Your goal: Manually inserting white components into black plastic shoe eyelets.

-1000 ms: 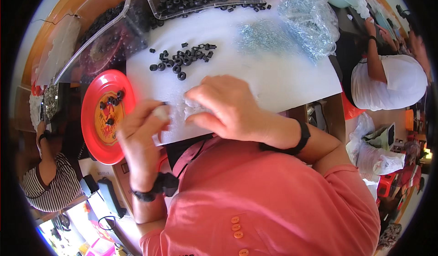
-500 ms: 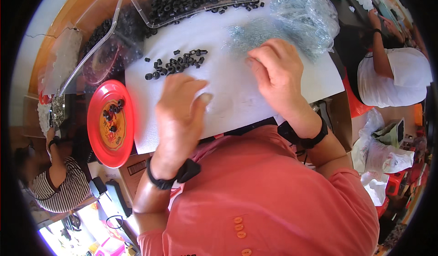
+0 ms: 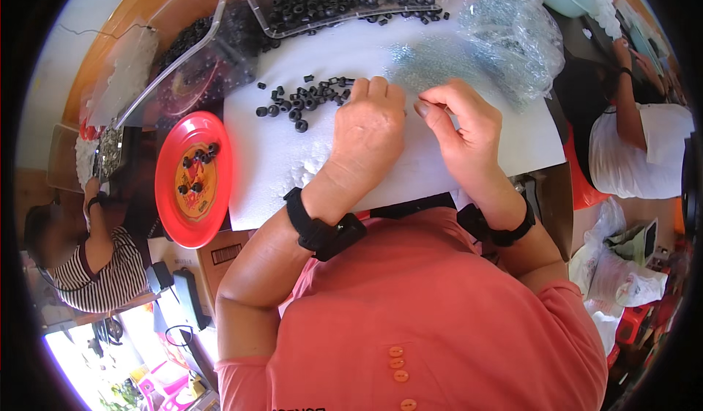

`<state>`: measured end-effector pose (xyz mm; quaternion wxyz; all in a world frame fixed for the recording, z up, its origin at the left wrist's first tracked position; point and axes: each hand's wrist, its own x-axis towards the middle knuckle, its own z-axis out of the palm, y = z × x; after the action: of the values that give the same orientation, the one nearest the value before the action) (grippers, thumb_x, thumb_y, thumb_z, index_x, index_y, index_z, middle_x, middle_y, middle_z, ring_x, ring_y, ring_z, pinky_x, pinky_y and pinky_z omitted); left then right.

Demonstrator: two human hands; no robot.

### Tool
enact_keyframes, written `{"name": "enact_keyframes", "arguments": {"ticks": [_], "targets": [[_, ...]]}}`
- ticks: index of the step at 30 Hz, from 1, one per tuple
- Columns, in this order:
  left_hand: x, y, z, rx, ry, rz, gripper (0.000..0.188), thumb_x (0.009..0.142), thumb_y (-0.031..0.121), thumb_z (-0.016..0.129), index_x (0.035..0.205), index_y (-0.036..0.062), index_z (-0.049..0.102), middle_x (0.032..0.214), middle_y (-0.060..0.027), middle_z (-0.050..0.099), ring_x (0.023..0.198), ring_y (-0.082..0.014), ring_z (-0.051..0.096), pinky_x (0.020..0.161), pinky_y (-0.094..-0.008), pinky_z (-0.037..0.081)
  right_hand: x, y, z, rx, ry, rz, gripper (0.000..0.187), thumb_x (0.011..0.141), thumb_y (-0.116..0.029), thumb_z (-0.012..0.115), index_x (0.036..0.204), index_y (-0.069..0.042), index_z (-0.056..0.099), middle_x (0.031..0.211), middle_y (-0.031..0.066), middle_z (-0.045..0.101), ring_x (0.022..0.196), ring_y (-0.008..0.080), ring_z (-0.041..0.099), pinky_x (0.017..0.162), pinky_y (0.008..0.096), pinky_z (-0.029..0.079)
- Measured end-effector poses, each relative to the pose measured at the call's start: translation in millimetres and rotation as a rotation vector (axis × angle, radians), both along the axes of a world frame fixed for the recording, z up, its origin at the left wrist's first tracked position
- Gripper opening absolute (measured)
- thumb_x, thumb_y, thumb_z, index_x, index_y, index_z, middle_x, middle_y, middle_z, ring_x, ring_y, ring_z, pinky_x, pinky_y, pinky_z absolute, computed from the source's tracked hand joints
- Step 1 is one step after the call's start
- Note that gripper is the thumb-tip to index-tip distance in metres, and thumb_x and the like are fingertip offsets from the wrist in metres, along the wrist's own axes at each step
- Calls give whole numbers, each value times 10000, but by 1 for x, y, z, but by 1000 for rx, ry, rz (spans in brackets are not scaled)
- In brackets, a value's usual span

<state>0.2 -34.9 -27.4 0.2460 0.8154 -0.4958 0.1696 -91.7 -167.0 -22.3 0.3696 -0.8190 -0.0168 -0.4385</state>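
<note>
Black parts lie right of the red plate, spreading away from it; left hand is at their far end, nearer than right hand. Whether each curled grip holds something, I cannot tell.

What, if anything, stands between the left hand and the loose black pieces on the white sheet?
Nothing visible does. In this view the left hand comes right up to the right end of the loose black pieces. The right hand is on its other side, out of the way. Contact can't be judged.
</note>
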Motion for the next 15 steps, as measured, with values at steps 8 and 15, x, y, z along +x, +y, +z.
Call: {"name": "enact_keyframes", "arguments": {"ticks": [8,15], "targets": [[-17,36,28,-370,1213,-105,133,947,97,620,1014,-17,628,739,-39,613,598,-102,500,523,-248,401,-5,15,0,527,183,391,139,841,57,662,964,-8,674,850,78,646,750,152,627,674,253,481],[-15,76,37,-587,1665,-63,183,957,147,644,988,-32,631,725,-40,599,606,-82,522,484,-221,364,10,40,11,228,121,456,131,854,62,661,958,-19,658,843,91,646,728,193,653,644,284,515]]}}
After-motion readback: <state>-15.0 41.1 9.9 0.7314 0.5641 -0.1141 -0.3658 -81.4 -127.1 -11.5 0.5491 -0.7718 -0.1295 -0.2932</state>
